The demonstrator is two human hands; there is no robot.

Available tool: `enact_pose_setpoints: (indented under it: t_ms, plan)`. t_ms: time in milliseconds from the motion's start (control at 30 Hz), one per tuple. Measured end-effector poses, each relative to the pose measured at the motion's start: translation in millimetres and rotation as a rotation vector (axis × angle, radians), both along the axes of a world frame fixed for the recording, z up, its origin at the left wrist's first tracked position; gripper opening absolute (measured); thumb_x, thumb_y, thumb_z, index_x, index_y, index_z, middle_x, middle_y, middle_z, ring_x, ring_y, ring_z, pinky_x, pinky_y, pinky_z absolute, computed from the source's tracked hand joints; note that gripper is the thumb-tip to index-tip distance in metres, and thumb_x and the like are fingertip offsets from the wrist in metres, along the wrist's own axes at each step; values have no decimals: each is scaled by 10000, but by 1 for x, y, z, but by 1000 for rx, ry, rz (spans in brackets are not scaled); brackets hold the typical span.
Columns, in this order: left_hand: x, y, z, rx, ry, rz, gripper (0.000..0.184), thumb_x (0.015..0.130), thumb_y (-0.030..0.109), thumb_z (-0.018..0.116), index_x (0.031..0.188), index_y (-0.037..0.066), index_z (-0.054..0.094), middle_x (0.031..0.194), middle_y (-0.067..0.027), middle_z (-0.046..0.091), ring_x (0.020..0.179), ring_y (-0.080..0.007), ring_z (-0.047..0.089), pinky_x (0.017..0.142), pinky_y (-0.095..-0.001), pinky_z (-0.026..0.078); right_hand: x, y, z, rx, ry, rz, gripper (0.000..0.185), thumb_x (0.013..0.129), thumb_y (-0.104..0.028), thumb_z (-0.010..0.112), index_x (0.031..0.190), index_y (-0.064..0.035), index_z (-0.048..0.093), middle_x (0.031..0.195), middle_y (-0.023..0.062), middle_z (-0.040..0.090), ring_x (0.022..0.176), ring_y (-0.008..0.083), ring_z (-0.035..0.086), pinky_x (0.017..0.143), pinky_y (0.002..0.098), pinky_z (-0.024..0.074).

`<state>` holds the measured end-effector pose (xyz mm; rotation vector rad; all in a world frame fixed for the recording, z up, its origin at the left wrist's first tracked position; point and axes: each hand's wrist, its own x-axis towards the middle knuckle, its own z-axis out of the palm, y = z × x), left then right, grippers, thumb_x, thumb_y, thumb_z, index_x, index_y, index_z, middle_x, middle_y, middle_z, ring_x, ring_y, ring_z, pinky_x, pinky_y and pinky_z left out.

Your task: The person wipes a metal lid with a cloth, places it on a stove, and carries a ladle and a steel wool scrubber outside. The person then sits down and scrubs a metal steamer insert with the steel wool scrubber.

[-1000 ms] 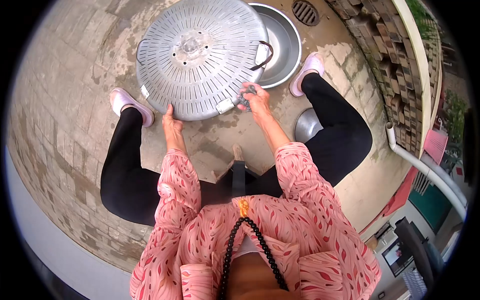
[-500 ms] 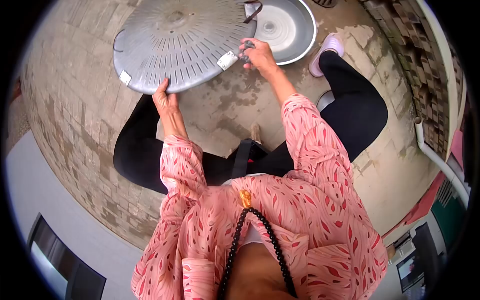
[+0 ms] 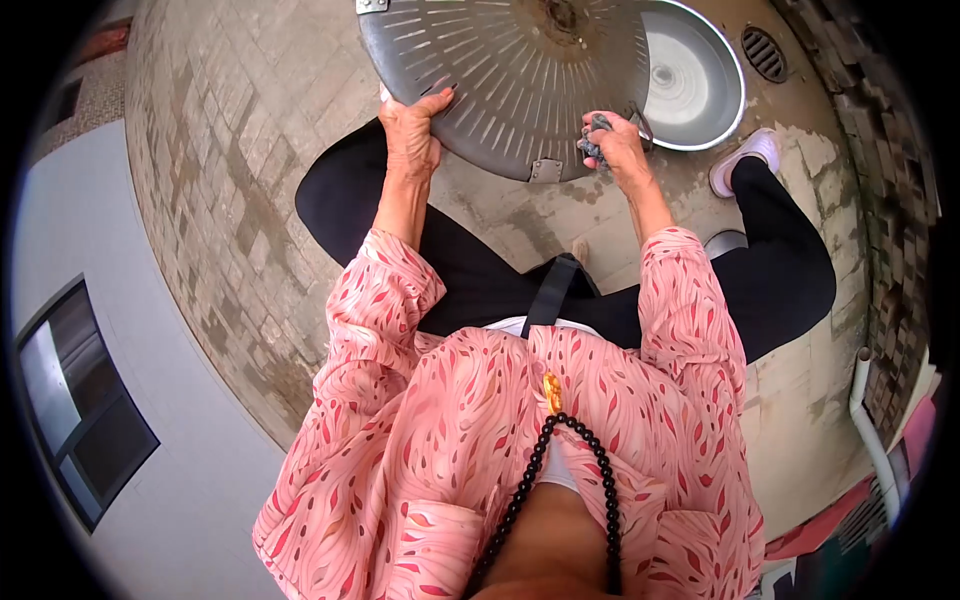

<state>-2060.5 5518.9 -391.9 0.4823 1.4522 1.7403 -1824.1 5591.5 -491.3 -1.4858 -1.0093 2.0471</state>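
Note:
A large round metal tray with radiating slots is held up at the top of the view, its upper part cut off by the frame. My left hand grips its lower left rim, with the thumb over the slotted face. My right hand is closed on a grey scouring pad close to the tray's lower right edge. Behind the tray on the right stands a wide metal basin with a pale, cloudy bottom.
A floor drain lies right of the basin. Part of a round metal object shows beside my right leg. Stacked bricks and a white pipe are at the right. A wall with a window is at the left.
The view has shifted, so things appear further right. The tray has been turned and tilted, with its slotted face now darker. My left hand has moved up along the rim, its thumb over the face.

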Motion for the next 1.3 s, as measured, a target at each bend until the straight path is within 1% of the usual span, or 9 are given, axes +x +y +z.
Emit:
enact_pose_setpoints:
  t_ms: [300,400,467,600,667,733,933,1167,1300]
  plan:
    - [7,22,15,-134,-87,-63,393,736,-127,593,1104,-22,503,976,-132,609,849,-237,617,759,-358,533,25,-4,-17,-88,145,-106,353,733,25,529,1085,-1,534,907,89,579,727,196,630,463,290,537]
    - [0,31,31,-139,-83,-169,378,750,-120,578,1107,-24,500,983,-141,610,853,-252,622,770,-381,534,37,8,-11,-161,442,-456,284,807,-59,597,1087,-42,555,954,45,590,781,146,589,530,297,534]
    - [-6,31,28,-158,-64,-201,324,759,-105,578,1070,-33,524,977,-139,614,850,-253,624,768,-380,534,39,25,-6,4,540,-650,282,865,-164,582,1121,-48,549,1032,47,573,826,130,581,644,297,526]
    - [-6,38,20,-180,-84,-199,243,791,-35,611,1027,-35,551,934,-117,626,813,-224,626,763,-358,530,-15,15,59,736,146,-118,631,919,-554,347,1260,-41,482,1385,121,348,1209,272,425,1017,338,328]
    - [6,41,21,-236,-41,-123,246,800,-10,625,1033,-34,550,921,-110,626,803,-209,623,758,-355,530,-67,-1,44,1303,-238,136,500,846,-316,593,1271,-82,471,1389,94,354,1285,286,337,1081,459,231]
    - [11,39,24,-265,-18,-70,256,810,16,634,1044,-35,542,935,-109,618,797,-195,619,740,-342,534,-61,12,29,1329,-285,181,530,780,-178,653,1270,-97,469,1380,94,368,1295,278,323,1075,510,208]
    - [-1,38,21,-340,-108,-84,335,816,32,624,1123,-23,502,990,-123,613,837,-234,633,734,-359,558,28,97,-127,783,-649,-295,404,913,-227,439,1248,-3,465,1338,152,409,1213,338,402,1028,426,302]
    - [25,47,33,-360,70,-90,371,757,-4,664,1105,-8,536,956,-89,625,804,-195,627,678,-309,553,-96,59,59,1379,96,89,397,820,-151,611,1205,-83,543,1312,67,483,1252,244,404,1084,433,275]
    - [24,48,40,-386,133,-49,453,702,-41,680,1121,-18,509,974,-92,613,812,-195,621,719,-312,542,-59,138,-19,1255,-301,-143,311,837,-100,571,1146,-71,572,1241,83,527,1156,272,484,1003,385,370]
